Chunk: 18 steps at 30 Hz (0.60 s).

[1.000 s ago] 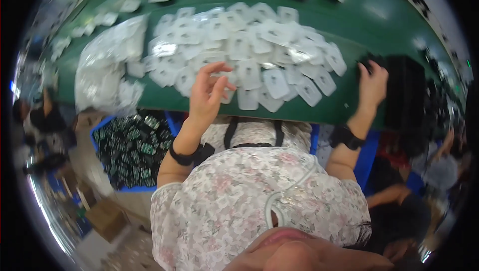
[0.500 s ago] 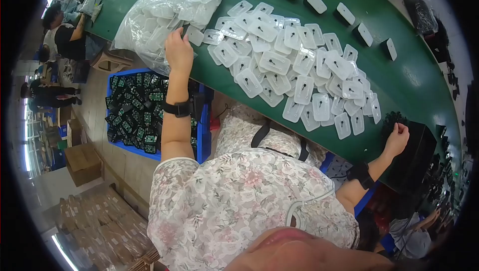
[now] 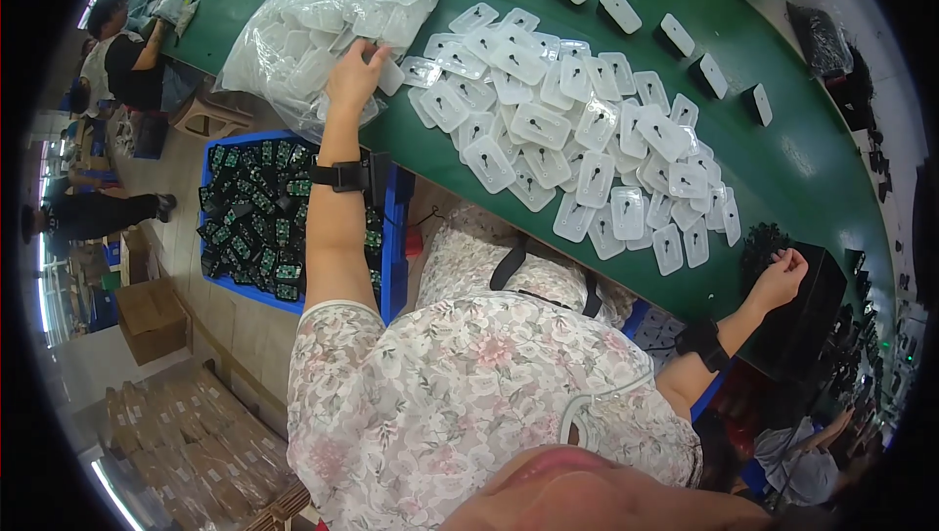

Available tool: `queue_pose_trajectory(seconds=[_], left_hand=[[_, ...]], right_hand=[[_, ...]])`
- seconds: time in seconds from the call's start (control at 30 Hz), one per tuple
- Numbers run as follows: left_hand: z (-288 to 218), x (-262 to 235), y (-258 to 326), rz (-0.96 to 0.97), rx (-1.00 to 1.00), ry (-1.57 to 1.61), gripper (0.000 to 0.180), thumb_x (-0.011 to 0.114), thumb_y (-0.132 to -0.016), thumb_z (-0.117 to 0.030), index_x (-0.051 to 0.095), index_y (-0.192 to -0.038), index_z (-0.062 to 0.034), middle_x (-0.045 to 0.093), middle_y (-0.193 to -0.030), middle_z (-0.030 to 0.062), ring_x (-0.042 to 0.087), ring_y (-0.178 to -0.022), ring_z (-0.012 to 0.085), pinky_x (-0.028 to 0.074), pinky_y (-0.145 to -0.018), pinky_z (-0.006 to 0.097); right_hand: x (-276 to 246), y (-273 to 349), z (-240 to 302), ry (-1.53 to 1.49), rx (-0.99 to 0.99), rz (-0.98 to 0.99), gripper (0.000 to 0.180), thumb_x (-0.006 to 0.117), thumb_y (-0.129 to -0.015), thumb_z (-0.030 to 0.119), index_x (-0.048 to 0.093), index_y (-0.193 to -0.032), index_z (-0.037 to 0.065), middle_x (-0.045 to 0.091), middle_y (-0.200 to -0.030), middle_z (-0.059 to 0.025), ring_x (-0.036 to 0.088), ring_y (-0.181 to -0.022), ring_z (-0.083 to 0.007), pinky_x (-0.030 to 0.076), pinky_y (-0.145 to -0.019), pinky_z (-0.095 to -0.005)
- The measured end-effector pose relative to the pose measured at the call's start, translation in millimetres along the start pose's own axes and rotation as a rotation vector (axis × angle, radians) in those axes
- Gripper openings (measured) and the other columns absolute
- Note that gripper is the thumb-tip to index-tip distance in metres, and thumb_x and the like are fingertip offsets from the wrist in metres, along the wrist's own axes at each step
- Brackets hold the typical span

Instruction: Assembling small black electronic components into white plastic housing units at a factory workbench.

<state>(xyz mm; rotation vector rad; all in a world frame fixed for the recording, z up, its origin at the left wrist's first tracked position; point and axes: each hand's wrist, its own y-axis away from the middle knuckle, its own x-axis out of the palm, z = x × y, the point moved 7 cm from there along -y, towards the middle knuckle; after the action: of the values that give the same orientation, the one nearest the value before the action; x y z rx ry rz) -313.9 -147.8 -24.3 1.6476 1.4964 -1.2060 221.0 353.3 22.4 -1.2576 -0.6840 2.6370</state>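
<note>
Green worktop (image 3: 445, 179) is sweeping in a curve across the upper half of the frame. At upper left, the left hand (image 3: 354, 81) is hovering over the right edge of a clear plastic bag (image 3: 284, 3) full of white trays, its fingers bending; whether they are gripping anything, I cannot tell. One white tray (image 3: 390, 78) is lying immediately right of and below those fingertips, far nearer to this hand than to the other; its long axis is partly hiding, so I cannot tell its direction.

At right, the right hand (image 3: 780, 280) is bringing thumb and fingertips close together beside a heap of small black parts (image 3: 761, 243), which is sitting just to their upper left. Whether a part is staying between them is too small to tell. A black box (image 3: 820, 288) is standing right behind this hand, closing off that side.

Between the hands, a broad pile of white trays (image 3: 516, 64) is spreading, many bearing a small black part, their long axes pointing various ways. Farther out, white-topped black blocks (image 3: 619, 13) are lining the top of the frame, while a blue crate (image 3: 394, 267) of circuit boards (image 3: 245, 200) is standing below the left hand.
</note>
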Motion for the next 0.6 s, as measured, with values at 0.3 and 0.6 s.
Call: queue_pose_trajectory(seconds=[0.3,0.6], left_hand=[[17.8,-9.8,13.4,0.029,-0.055,0.155,0.045,0.06,-0.078,-0.045,0.052,-0.1,-0.0065,0.063,-0.08,0.0168,0.06,-0.077,0.0352,0.045,-0.068,0.042],[-116.3,-57.6,114.2,0.125,0.096,0.953,0.018,0.047,-0.089,-0.002,0.045,-0.106,0.0027,0.06,-0.077,0.0093,0.061,-0.067,0.016,0.049,-0.056,0.025]], right_hand=[[6.7,7.2,20.9,-0.321,-0.071,0.052,0.019,0.057,-0.087,0.011,0.057,-0.102,0.0,0.062,-0.086,-0.0059,0.058,-0.071,-0.0113,0.048,-0.064,-0.0232],[29.3,94.4,158.5,-0.935,-0.035,0.674,0.015,0.057,-0.085,0.001,0.058,-0.1,-0.002,0.059,-0.085,-0.0045,0.056,-0.077,-0.0098,0.045,-0.068,-0.0211]])
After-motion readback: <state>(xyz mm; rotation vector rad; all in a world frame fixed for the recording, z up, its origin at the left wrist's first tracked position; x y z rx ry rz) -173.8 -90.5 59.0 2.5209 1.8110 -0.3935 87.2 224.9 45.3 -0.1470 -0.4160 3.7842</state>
